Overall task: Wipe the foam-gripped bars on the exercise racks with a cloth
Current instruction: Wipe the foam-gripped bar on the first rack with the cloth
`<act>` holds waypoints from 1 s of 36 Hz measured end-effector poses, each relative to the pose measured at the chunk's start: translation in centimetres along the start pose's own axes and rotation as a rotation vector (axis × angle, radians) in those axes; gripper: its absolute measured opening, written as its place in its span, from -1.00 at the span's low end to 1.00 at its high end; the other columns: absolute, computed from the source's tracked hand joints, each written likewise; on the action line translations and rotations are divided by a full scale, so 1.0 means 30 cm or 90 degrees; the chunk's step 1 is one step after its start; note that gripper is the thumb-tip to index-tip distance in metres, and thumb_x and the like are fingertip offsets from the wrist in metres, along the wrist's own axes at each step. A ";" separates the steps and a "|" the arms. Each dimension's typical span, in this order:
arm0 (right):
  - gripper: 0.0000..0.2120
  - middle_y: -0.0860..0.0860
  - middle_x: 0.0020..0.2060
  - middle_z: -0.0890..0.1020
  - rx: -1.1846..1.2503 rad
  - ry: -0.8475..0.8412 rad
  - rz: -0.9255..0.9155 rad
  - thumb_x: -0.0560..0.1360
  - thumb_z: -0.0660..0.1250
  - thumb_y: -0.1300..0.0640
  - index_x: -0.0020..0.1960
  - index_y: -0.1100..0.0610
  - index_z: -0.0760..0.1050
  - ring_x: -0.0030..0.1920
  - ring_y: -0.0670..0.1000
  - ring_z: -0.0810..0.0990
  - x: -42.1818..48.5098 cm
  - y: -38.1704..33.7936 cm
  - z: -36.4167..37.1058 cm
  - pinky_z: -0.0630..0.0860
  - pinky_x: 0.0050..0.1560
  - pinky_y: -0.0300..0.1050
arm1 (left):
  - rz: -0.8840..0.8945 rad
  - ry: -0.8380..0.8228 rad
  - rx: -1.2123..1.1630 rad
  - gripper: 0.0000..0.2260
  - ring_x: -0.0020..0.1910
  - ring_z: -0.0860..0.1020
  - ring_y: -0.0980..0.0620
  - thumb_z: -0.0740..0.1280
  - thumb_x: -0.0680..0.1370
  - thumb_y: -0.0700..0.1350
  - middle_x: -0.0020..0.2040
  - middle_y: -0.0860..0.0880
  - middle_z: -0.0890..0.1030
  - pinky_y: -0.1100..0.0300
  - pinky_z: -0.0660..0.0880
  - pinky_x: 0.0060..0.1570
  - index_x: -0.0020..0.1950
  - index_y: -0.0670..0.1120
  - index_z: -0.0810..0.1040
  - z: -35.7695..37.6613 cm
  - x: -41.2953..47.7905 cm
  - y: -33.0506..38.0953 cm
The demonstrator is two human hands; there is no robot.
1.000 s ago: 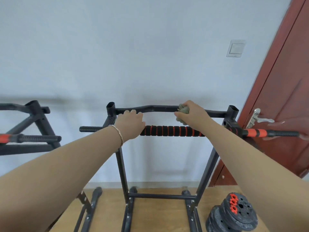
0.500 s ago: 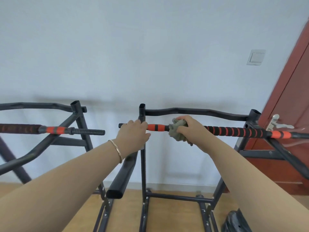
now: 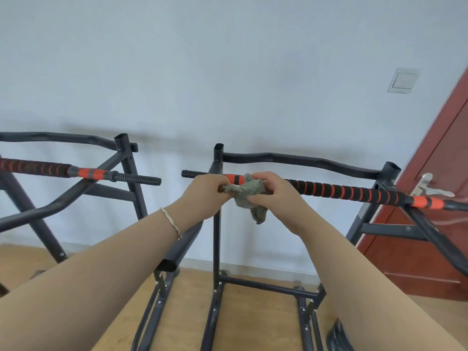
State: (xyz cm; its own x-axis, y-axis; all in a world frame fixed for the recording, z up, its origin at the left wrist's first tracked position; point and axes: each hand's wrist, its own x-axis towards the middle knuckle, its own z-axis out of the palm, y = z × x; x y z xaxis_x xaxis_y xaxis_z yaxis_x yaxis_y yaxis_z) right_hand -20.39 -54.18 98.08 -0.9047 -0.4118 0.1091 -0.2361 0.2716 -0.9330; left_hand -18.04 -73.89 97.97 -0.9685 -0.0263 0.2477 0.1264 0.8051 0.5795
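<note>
Two hands met at the left end of the foam-gripped bar point(image 3: 349, 192), both on a crumpled grey-green cloth point(image 3: 247, 192). Your left hand point(image 3: 205, 196), with a thin bracelet point(image 3: 172, 222) at its wrist, pinched one twisted end of the cloth between curled fingers and thumb. Your right hand point(image 3: 274, 196), just to the right, pinched the bunched middle in the same way, and a loose tail of cloth hung below the bar. The cloth lay in front of the bar's orange end section; whether it touched the bar could not be told. Black with orange rings, the bar ran across a dark metal rack point(image 3: 217, 236), from a bare ridged tip left of your hands to the right edge of view. Left of that tip, and apart from it, stood a second rack point(image 3: 131, 178) carrying a second bar point(image 3: 96, 173) in black and orange. Behind the bar rose a pale wall point(image 3: 228, 72), with a light switch point(image 3: 403, 80) high above the bar's right end. A red-brown door point(image 3: 435, 224) with a metal lever handle point(image 3: 428, 188) stood behind that same end. Below the bar lay a wooden floor point(image 3: 253, 320), with a dark weight plate point(image 3: 338, 338) partly in view.
</note>
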 end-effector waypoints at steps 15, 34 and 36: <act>-0.86 0.04 -0.06 0.72 0.069 0.045 0.076 0.55 0.40 0.11 0.06 0.13 0.66 0.01 0.06 0.69 -0.124 0.162 -0.264 0.63 0.12 0.03 | -0.283 0.041 -0.430 -0.77 0.02 0.65 -0.02 0.13 0.65 -0.07 0.09 -0.07 0.63 -0.01 0.59 0.07 0.24 -0.09 0.47 0.196 0.017 0.199; -0.45 0.25 0.13 0.61 0.215 0.013 0.173 0.48 0.46 0.33 0.34 -0.10 0.44 0.04 0.20 0.70 -0.236 0.191 -0.443 0.66 0.05 0.14 | -0.404 -0.202 -0.571 -0.72 -0.18 0.62 -0.01 0.30 0.61 -0.18 0.09 -0.17 0.65 0.16 0.58 -0.28 0.32 -0.19 0.47 0.260 0.006 0.284; -0.41 0.22 0.12 0.63 0.166 0.022 0.153 0.47 0.46 0.33 0.35 -0.16 0.43 0.04 0.18 0.70 -0.242 0.195 -0.456 0.65 0.06 0.12 | -0.367 -0.211 -0.593 -0.57 -0.05 0.67 -0.07 0.42 0.54 -0.21 0.11 -0.17 0.65 0.10 0.62 -0.13 0.34 -0.01 0.36 0.263 0.015 0.269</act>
State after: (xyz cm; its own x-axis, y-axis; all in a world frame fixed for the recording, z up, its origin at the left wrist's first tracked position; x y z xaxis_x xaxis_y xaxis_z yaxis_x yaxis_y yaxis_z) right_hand -20.06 -37.71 96.53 -0.9361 -0.3317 -0.1172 0.0798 0.1242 -0.9890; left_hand -19.15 -62.73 96.64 -0.9252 0.0194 -0.3790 -0.3794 -0.0312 0.9247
